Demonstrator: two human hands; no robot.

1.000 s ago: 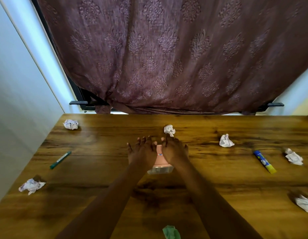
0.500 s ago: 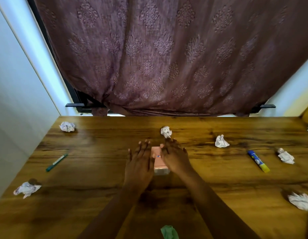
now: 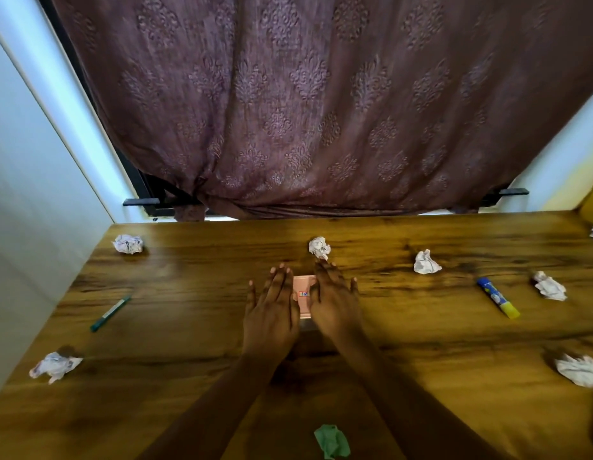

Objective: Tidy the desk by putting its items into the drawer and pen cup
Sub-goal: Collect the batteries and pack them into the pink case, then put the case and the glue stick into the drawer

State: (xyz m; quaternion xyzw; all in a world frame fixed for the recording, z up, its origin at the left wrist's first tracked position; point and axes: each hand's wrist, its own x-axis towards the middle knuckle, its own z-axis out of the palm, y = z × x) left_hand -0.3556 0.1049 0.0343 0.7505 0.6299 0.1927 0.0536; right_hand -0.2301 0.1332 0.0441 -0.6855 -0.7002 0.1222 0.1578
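Hands flattened since; left hand (image 3: 271, 313), right hand (image 3: 333, 302) flank pink box (image 3: 303, 293).

Two bare forearms enter from the lower edge of the frame, one left of centre, one right of centre. No sleeve visible on either; both are uncovered from frame edge to wrist. Left hand (image 3: 271, 313) and right hand (image 3: 333, 303), mid-frame, are bare: no gloves, rings, watch or bands seen. Fingernails short, pale at the tips. Fingers long and slender. Forearms narrow toward the wrists. No markings seen on either.
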